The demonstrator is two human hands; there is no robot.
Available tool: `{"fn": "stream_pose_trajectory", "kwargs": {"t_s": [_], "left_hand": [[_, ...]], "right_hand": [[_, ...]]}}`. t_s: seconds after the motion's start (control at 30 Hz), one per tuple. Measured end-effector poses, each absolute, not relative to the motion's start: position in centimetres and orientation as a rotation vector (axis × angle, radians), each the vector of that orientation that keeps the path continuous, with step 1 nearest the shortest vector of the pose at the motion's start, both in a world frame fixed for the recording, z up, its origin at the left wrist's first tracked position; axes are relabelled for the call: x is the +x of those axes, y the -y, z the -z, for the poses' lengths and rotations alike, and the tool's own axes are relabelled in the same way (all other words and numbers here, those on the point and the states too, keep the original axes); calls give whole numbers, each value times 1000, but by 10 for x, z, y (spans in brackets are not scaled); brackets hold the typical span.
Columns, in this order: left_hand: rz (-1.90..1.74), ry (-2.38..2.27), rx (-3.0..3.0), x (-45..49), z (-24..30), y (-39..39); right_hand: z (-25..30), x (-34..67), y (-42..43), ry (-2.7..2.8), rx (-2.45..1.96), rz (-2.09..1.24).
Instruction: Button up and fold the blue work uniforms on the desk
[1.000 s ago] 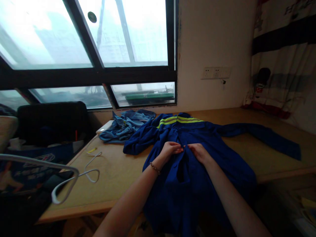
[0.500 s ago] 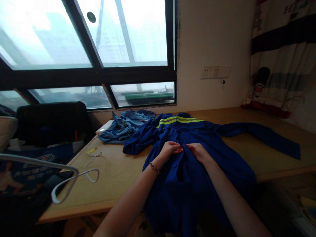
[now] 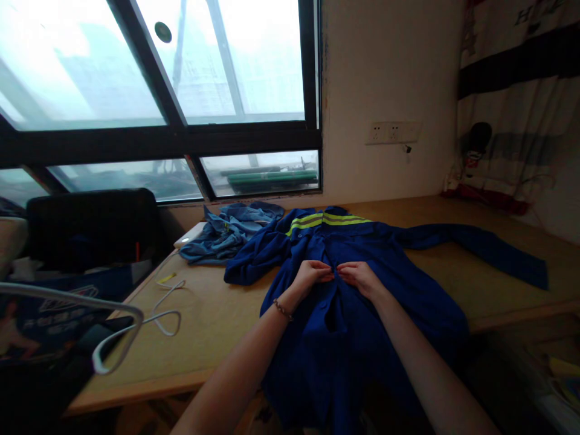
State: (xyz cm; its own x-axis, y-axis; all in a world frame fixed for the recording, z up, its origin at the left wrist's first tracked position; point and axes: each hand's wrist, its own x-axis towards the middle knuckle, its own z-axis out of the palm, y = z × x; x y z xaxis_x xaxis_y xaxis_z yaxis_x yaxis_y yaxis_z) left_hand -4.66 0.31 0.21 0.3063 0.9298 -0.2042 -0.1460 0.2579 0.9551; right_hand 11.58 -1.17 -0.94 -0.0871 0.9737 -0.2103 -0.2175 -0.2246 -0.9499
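One blue jacket is pinched by the left hand and right hand, two grips closed on its front. One paler garment is heaped left of it.

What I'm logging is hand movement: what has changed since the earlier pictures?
Since half a second ago, the right hand has shifted left, narrowing the small gap to the left hand over the blue jacket. The jacket and lighter blue garment lie as before.
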Motion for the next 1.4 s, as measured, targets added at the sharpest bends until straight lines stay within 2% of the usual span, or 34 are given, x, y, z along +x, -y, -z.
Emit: {"fn": "stream_pose_trajectory", "kwargs": {"t_s": [0.17,0.4,0.9,1.17,1.4], "left_hand": [[-914,-1000,1064,-44,-4,0],[-998,-1027,1130,-42,-3,1],[-1051,-904,780,-40,0,0],[-1103,-886,809,-39,2,-1],[-1154,-944,1090,-36,6,0]], "right_hand": [[5,108,17,1078,-1267,-1351],[10,99,19,1536,-1261,-820],[1,100,21,1506,-1277,-693],[4,100,19,1519,-1277,-719],[14,99,12,1779,-1274,-524]]}}
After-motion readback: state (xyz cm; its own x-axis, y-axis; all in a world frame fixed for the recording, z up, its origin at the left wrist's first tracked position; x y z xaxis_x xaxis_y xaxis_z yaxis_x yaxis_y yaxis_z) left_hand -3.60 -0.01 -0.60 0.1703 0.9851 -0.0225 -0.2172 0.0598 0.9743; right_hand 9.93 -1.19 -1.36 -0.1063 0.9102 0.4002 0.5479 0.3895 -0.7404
